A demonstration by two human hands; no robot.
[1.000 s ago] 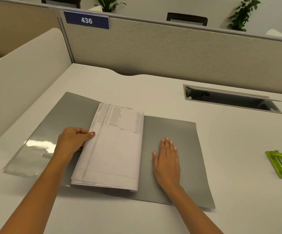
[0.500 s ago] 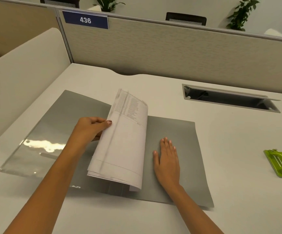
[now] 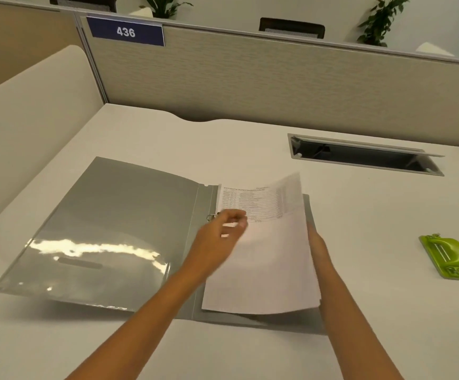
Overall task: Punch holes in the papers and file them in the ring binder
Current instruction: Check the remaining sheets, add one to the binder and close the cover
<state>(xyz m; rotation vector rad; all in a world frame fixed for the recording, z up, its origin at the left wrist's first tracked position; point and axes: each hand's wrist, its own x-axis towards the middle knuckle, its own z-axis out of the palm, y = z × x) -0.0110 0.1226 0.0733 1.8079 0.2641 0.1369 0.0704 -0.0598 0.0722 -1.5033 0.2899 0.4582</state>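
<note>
Grey ring binder lies open; papers on its right half, long axis running away. Left hand curled beside the ring, grip unclear; right hand at their right edge, fingers hidden.

Binder: open grey plastic ring binder on the white counter, near left.
Papers: white printed sheets on the binder's right half.
Punch: green hole punch right, well apart.
Hatch: metal cable hatch far right.

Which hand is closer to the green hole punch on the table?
The right hand. It is at the right edge of the papers, to the left of the hole punch. The left hand is farther left, beside the binder ring.
</note>
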